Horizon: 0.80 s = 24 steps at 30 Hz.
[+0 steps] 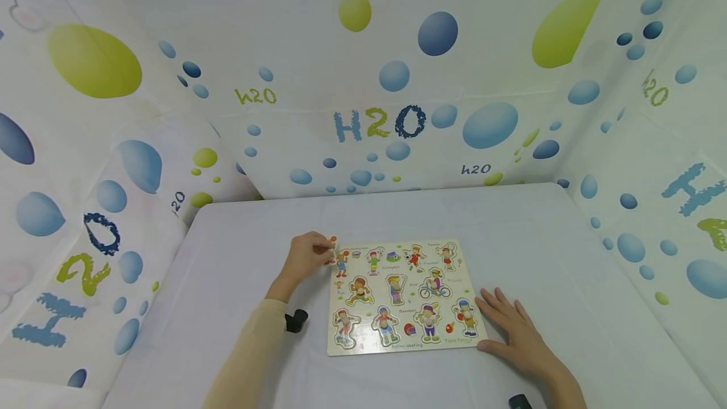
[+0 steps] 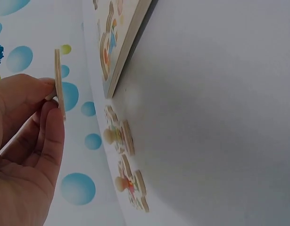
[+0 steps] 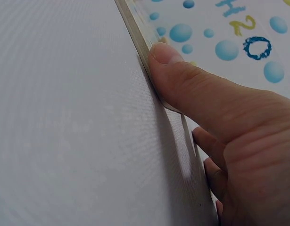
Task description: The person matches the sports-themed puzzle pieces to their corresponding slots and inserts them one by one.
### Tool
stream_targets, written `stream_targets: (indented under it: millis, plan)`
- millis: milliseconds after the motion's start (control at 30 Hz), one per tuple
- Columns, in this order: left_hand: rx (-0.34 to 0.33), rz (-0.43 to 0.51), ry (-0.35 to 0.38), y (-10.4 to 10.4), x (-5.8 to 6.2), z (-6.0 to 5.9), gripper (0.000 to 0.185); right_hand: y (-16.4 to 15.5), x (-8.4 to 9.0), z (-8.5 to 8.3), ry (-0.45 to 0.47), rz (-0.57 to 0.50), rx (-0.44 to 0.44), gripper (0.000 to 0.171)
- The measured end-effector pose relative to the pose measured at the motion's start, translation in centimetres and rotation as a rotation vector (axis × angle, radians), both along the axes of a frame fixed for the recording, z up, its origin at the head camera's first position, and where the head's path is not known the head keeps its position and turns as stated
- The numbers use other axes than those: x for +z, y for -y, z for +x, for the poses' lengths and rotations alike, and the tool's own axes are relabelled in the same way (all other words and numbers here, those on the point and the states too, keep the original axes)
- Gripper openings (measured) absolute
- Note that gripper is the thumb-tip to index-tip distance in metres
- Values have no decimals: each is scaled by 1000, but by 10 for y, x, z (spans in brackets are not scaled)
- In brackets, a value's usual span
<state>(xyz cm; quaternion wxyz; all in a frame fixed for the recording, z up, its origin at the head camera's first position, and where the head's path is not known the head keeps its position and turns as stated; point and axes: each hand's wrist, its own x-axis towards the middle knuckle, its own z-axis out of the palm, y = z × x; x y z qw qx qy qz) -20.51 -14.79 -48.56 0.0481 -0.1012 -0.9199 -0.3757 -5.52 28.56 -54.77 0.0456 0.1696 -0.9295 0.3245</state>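
Observation:
My left hand (image 1: pixel 305 259) pinches the knob of a thin wooden puzzle piece (image 2: pixel 59 84), raised near the board's upper left corner. In the left wrist view this piece shows edge-on, its printed side hidden. The wooden peg puzzle board (image 1: pixel 392 341) lies flat, printed with children playing sports and sport names. Several figures stand in its outlines, such as the cyclist (image 1: pixel 435 285) on a blue bicycle. On the board's right edge rests my right hand (image 1: pixel 519 339), thumb at the near corner, fingers spread and fairly straight along the side.
Two knobbed puzzle pieces, one upper (image 2: pixel 117 133) and one lower (image 2: pixel 130 184), lie on the table beside the board in the left wrist view. A white cloth covers the table (image 1: pixel 397 216). Behind and at both sides hangs a curtain (image 1: pixel 307 30) with blue and green drops.

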Motion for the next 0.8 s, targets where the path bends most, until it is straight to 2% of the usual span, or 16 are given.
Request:
stream_targets:
  millis: [100,300,467,800]
  plan:
    - [-31,0,18,-4,-2,0,12,-1,-1,0,-12,-2,2,78]
    - [-93,-24,-15,-10,-8,-2,12,0,-1,-1,-1,4,-2,78]
    - [-127,-38,19,-14,-11,-2,12,1,0,-1,10,1,-4,78]
    - [-112,-112,40,-18,-17,-1,11,0,-1,-1,-12,-4,2,78]
